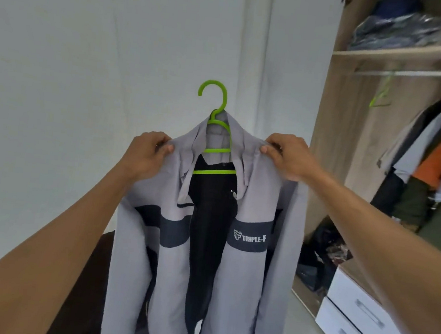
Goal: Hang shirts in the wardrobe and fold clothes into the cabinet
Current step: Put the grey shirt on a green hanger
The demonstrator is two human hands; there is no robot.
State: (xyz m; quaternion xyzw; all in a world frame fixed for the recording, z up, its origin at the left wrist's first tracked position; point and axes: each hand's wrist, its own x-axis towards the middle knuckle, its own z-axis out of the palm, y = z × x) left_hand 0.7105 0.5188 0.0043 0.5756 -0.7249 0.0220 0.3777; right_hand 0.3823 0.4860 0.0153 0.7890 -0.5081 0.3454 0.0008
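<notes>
A grey shirt (pixel 240 277) with dark bands and a "TRIPLE-F" logo hangs open on a bright green hanger (pixel 212 128), held up in front of me before a white wall. My left hand (pixel 147 153) pinches the shirt's left shoulder. My right hand (pixel 288 155) pinches its right shoulder. The hanger's hook points up and rests on nothing. To the right stands the open wardrobe (pixel 331 140) with a metal rail (pixel 414 74).
Several garments (pixel 432 162) hang at the rail's right end, and another green hanger (pixel 382 94) hangs bare near its left end. Folded clothes (pixel 407 31) lie on the upper shelf. White drawers (pixel 361 317) sit below. Dark clothes (pixel 318 258) are piled on the wardrobe floor.
</notes>
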